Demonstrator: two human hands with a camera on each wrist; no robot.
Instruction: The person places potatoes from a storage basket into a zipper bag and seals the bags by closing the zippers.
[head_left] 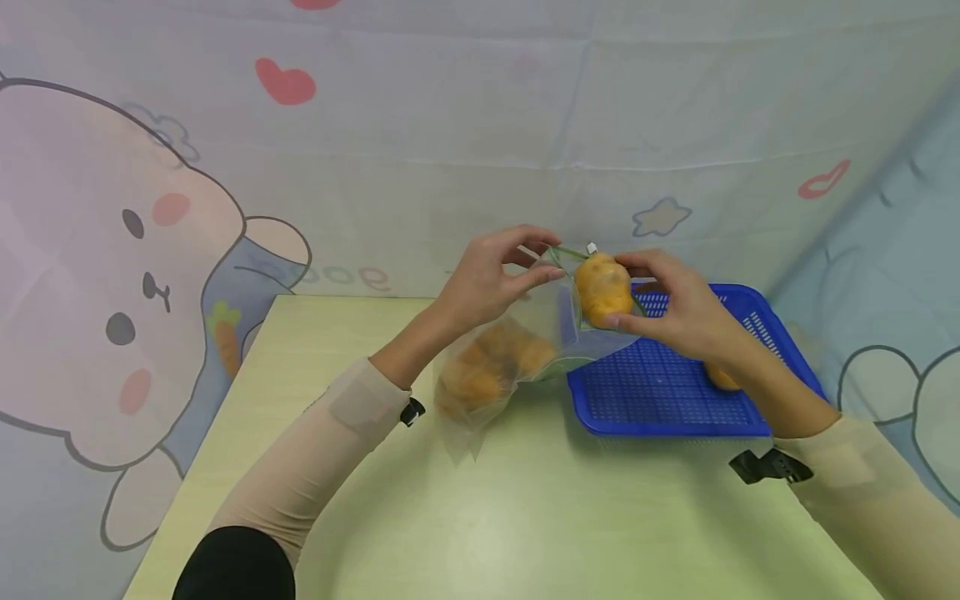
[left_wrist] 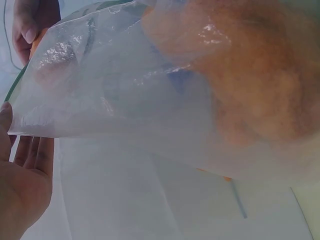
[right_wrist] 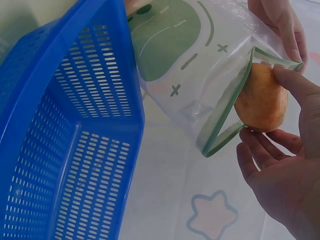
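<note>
Your left hand (head_left: 487, 279) pinched the rim of the clear bag (head_left: 517, 350) and held its mouth up above the table (head_left: 525, 517). Your right hand (head_left: 678, 308) curled its thumb and fingers around an orange potato (head_left: 602, 287) right at the bag's open mouth. From your head, the bag hid most of what was inside it; you could only make out blurry orange lumps (head_left: 487, 367) low in the bag. The left wrist view looked up through the plastic, so the lumps were a big orange smear, and only your palm and part of your fingers showed at the edge. The right wrist view showed what the others did not: the green edge of the bag mouth (right_wrist: 227, 112) wrapped partly around the potato. It also showed the blue basket (head_left: 667, 392) from its side, just beside the bag. In the head view your right arm covered part of another orange thing (head_left: 722, 379) in the basket, so it was hard to tell what it was.
</note>
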